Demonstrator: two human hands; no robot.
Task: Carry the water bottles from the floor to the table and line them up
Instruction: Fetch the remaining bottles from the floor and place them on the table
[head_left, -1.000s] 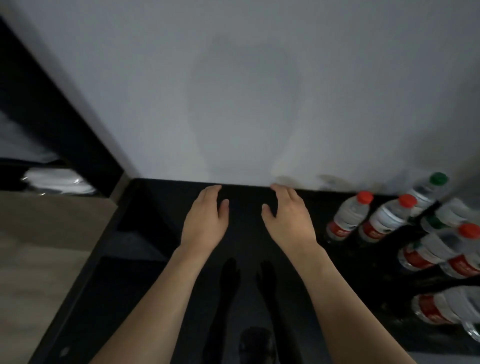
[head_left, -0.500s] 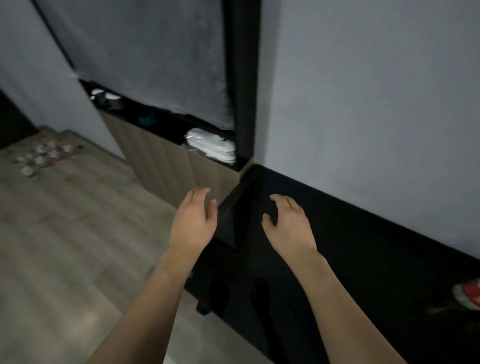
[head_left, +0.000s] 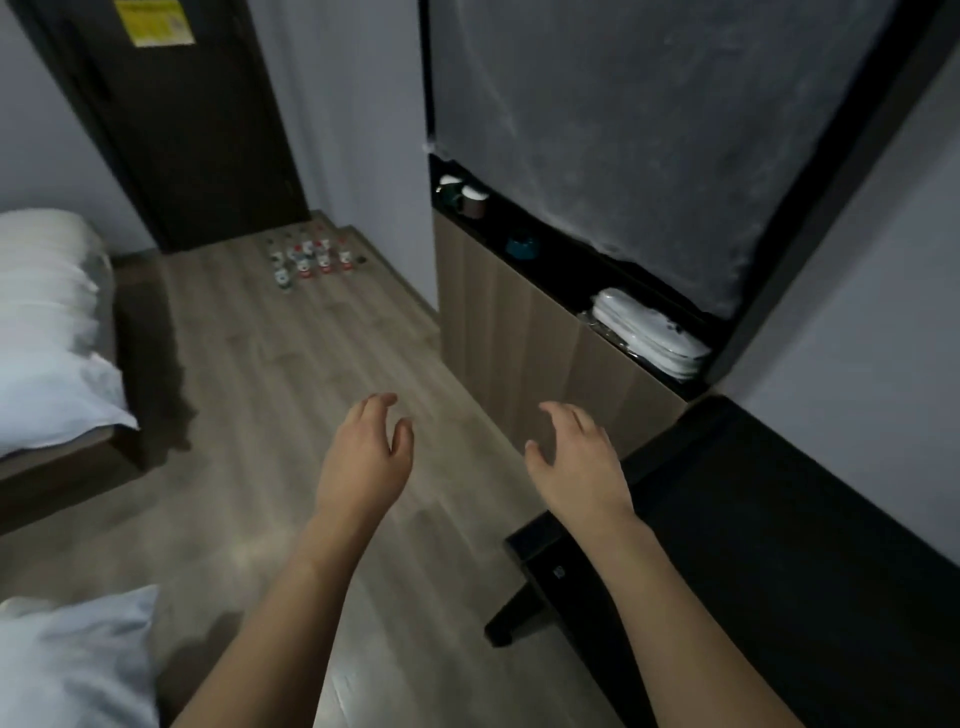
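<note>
Both hands are empty. The left hand (head_left: 363, 457) hangs in front of the person over the floor (head_left: 291, 364), fingers loosely curled and holding nothing; the right hand (head_left: 576, 457) is beside it, just off the near-left corner of the table (head_left: 779, 545), fingers spread and slack, also holding nothing.

A cluster of bottles (head_left: 309, 260) stands on the floor at the far end of the room, close to the foot of the door (head_left: 197, 119) and the wall corner beside it. They are small and blurred in this view (red caps can be made out on several, but the count cannot be told). They stand well apart from the hands and from the table.

The table shows only as a black top and one leg along the right edge of the view, against the wall. The part of it that can be seen carries no bottles; the rest lies out of view, so how many are already lined up there cannot be told.

As a judgement: the task is unfinished, since a fair group remains on the floor. The person appears to be between loads, facing the bottles with both hands free. What is left is to cross the floor, pick them up, bring them to the table and set them in a row.

Also in view are a bed (head_left: 52, 322) along the left edge and a cabinet (head_left: 514, 332) past the table's far end.
</note>
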